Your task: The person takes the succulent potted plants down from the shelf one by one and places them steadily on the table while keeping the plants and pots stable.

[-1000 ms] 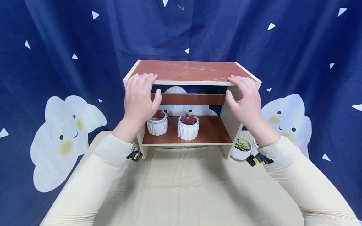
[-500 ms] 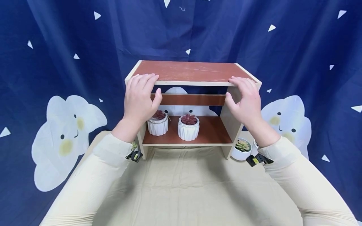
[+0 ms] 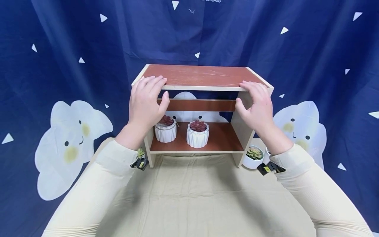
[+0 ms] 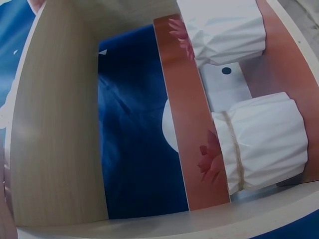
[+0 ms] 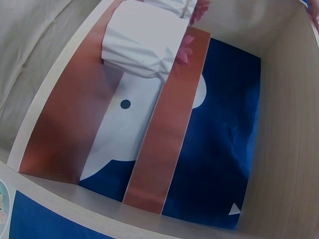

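A small two-tier shelf (image 3: 201, 75) with reddish-brown boards and pale side panels stands before me. My left hand (image 3: 144, 103) rests its fingers on the top board's front left corner, thumb held apart in front. At the front right corner my right hand (image 3: 256, 105) lies the same way. Two white ribbed pots with dark red succulents stand on the lower board: a left pot (image 3: 165, 133) with twine round its rim, and a middle pot (image 3: 197, 138). Both wrist views look into the shelf; the twine-tied pot (image 4: 266, 144) shows in the left one.
A white round pot (image 3: 251, 163) with a green succulent stands right of the shelf, another white pot partly hidden behind the right wrist. Green leaves (image 3: 140, 152) peek out at the left side. Beige cloth (image 3: 189, 197) covers the table; a blue curtain (image 3: 189, 29) hangs behind.
The head view has shifted slightly, so the shelf appears a little lower. Both hands stay at the top board's front corners.
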`<state>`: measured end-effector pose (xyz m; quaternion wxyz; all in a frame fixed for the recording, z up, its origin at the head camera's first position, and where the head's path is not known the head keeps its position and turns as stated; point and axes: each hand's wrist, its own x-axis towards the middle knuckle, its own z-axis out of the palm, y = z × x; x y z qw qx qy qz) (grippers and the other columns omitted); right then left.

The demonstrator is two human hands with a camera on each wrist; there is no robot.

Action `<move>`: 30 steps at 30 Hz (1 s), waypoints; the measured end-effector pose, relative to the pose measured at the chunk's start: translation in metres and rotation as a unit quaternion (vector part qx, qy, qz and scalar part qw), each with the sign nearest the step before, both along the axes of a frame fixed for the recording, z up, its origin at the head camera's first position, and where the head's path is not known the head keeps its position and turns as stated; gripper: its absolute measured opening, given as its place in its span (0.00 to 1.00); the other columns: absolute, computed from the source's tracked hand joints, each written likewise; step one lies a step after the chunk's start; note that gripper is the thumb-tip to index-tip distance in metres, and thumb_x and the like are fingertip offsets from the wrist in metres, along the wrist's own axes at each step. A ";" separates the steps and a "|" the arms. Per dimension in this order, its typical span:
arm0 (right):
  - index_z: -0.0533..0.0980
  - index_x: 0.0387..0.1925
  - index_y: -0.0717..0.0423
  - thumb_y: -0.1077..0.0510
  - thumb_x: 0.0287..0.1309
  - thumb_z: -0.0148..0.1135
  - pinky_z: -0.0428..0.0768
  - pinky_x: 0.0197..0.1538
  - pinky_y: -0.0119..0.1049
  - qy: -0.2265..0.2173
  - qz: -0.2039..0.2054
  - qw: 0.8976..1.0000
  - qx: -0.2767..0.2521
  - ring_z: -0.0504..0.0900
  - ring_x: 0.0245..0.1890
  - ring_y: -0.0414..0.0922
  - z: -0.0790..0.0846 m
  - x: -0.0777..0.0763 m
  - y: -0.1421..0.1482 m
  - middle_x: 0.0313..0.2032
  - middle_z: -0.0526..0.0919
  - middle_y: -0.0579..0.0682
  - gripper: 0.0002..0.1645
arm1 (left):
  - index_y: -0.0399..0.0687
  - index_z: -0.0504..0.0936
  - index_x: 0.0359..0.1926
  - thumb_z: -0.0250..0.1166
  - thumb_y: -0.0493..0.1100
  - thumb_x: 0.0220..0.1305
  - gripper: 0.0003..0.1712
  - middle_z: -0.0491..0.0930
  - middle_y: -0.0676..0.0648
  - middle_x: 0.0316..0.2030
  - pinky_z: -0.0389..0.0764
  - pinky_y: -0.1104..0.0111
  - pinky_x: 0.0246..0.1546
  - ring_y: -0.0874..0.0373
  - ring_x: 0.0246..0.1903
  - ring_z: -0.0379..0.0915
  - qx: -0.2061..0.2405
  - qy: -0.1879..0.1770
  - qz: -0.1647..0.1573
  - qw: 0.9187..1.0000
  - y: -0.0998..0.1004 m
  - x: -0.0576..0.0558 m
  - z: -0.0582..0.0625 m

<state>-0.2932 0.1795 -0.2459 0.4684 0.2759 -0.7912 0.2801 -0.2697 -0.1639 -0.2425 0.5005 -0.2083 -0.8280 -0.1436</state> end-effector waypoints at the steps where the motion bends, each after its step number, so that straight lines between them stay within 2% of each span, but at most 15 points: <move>1: 0.81 0.56 0.57 0.55 0.54 0.61 0.64 0.69 0.46 0.000 0.000 1.000 0.000 0.74 0.62 0.54 0.000 0.000 0.000 0.58 0.82 0.53 0.26 | 0.44 0.81 0.61 0.50 0.52 0.69 0.28 0.79 0.43 0.60 0.58 0.55 0.71 0.45 0.64 0.69 0.002 0.000 0.000 1.000 0.000 0.000 0.000; 10: 0.80 0.56 0.57 0.55 0.54 0.60 0.64 0.69 0.46 0.004 -0.002 1.000 0.003 0.74 0.62 0.54 0.000 0.000 -0.001 0.58 0.82 0.54 0.26 | 0.44 0.79 0.62 0.51 0.51 0.68 0.27 0.78 0.43 0.62 0.60 0.53 0.69 0.45 0.64 0.67 0.005 -0.015 0.001 1.000 -0.002 0.006 0.001; 15: 0.80 0.56 0.57 0.54 0.55 0.60 0.63 0.69 0.45 0.001 -0.006 1.000 0.005 0.73 0.62 0.54 0.000 0.000 0.000 0.58 0.81 0.54 0.26 | 0.43 0.80 0.61 0.51 0.50 0.68 0.27 0.78 0.43 0.61 0.61 0.52 0.68 0.45 0.66 0.67 0.009 -0.007 -0.005 1.000 -0.004 0.008 -0.001; 30: 0.80 0.56 0.57 0.54 0.55 0.60 0.62 0.70 0.45 -0.002 -0.006 1.000 0.001 0.73 0.63 0.53 -0.001 0.000 -0.001 0.59 0.81 0.54 0.27 | 0.42 0.79 0.61 0.52 0.50 0.65 0.28 0.74 0.43 0.66 0.65 0.48 0.65 0.46 0.67 0.65 0.021 0.001 -0.016 1.000 -0.003 0.020 -0.017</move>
